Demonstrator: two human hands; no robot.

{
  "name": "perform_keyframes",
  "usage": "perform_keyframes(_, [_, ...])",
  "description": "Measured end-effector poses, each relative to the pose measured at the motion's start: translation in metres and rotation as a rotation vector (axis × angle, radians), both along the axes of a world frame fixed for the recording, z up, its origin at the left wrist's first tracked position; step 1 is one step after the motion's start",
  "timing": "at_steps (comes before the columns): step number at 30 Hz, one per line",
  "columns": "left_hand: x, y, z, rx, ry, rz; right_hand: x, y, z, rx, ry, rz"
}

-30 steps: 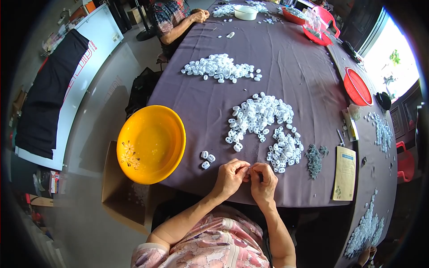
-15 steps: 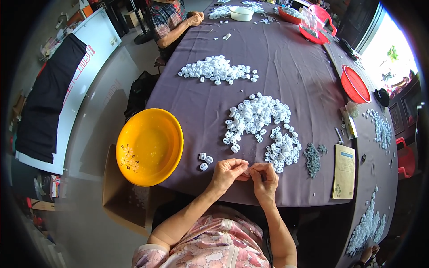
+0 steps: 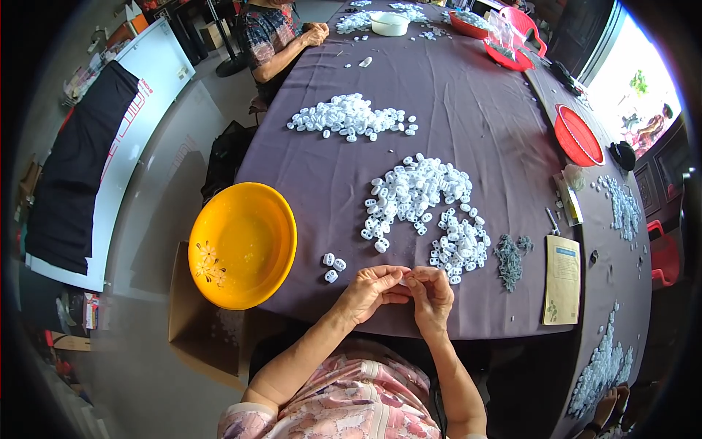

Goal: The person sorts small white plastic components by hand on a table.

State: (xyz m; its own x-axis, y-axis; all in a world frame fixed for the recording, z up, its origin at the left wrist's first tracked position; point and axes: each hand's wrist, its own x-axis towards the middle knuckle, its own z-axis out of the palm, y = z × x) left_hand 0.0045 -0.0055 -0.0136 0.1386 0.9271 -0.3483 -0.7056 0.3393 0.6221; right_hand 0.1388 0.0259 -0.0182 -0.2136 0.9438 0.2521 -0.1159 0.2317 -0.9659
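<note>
Close to the table's front edge, my left hand [image 3: 371, 294] and my right hand [image 3: 432, 298] meet at the fingertips, both closed in a pinch. A sliver of a small white plastic piece [image 3: 404, 281] shows between the left fingertips. Whatever the right fingers pinch is hidden. Just beyond lies a pile of white oval pieces with dark holes [image 3: 462, 245], joined to a larger heap [image 3: 417, 190]. Left of my hands sit three loose white pieces [image 3: 335, 264]. A clump of small grey parts [image 3: 510, 263] lies to the right.
A yellow basin [image 3: 245, 245] stands at the left table edge, above a cardboard box [image 3: 191, 322]. Farther off are another white heap [image 3: 347, 115], a white bowl [image 3: 390, 24] and a seated person's hands [image 3: 314, 34]. Rightward lie a brown notebook [image 3: 561, 282] and a red basket [image 3: 579, 137].
My hands stay pinched together and have dipped slightly toward me; the left fingers have shifted around the small piece. The whole view has moved a little. The piles look the same.
</note>
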Motion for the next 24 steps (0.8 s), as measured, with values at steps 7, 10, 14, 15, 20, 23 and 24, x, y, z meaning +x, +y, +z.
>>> perform_keyframes(7, [-0.003, 0.0, -0.004, 0.004, -0.054, -0.012, 0.0, 0.002, -0.006, 0.104, -0.037, -0.002])
perform_keyframes(10, [-0.001, -0.001, -0.004, -0.005, -0.101, -0.003, -0.001, 0.001, -0.002, 0.118, -0.038, 0.012])
perform_keyframes(14, [0.001, -0.003, -0.001, -0.006, -0.153, 0.026, -0.005, 0.0, 0.003, 0.107, -0.023, 0.019])
perform_keyframes(15, [0.001, -0.003, -0.005, 0.013, -0.198, 0.026, -0.006, 0.0, 0.004, 0.134, -0.04, 0.013])
perform_keyframes(20, [0.002, -0.004, -0.009, 0.003, -0.233, 0.051, -0.009, -0.001, 0.004, 0.113, 0.001, 0.018])
perform_keyframes(23, [-0.002, -0.004, -0.006, 0.012, -0.204, 0.02, -0.008, -0.002, 0.003, 0.12, -0.018, 0.011])
perform_keyframes(24, [-0.004, -0.004, -0.007, 0.029, -0.193, -0.017, -0.007, -0.001, -0.001, 0.136, -0.042, -0.004])
